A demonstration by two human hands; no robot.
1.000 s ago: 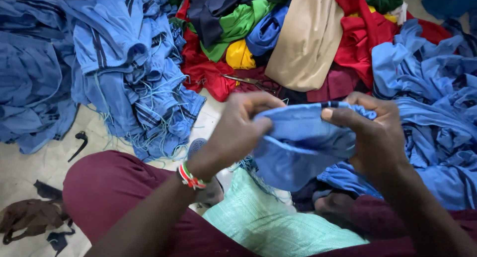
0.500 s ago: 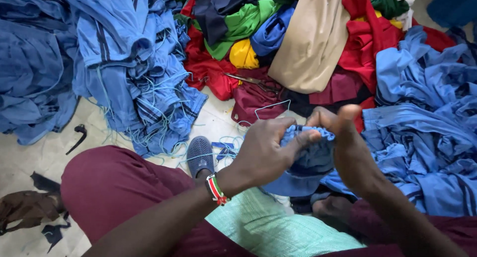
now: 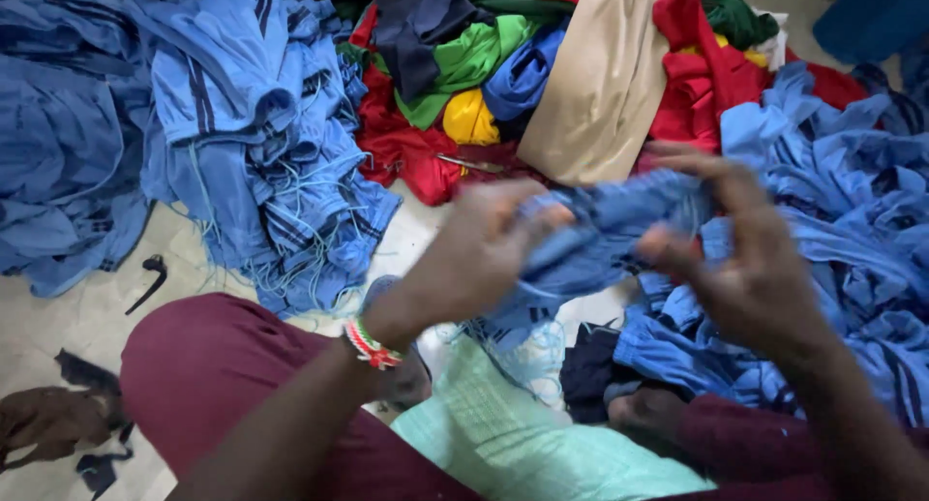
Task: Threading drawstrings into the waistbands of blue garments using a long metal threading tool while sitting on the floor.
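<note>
My left hand (image 3: 474, 254) and my right hand (image 3: 740, 254) both grip a piece of blue cloth (image 3: 600, 235), held in front of me above my lap. The cloth is stretched between the two hands and its lower part with loose threads hangs down. A beaded band (image 3: 370, 344) circles my left wrist. Both hands are blurred by motion.
Blue garments are heaped at the left (image 3: 242, 143) and at the right (image 3: 852, 201). A mixed heap of red, green, yellow and tan cloth (image 3: 581, 85) lies ahead, with scissors (image 3: 469, 162) on it. My maroon trouser leg (image 3: 213, 365) and a pale green cloth (image 3: 513, 433) are below.
The hands have drawn apart, pulling the bunched blue cloth out lengthwise. The view has shifted slightly.
</note>
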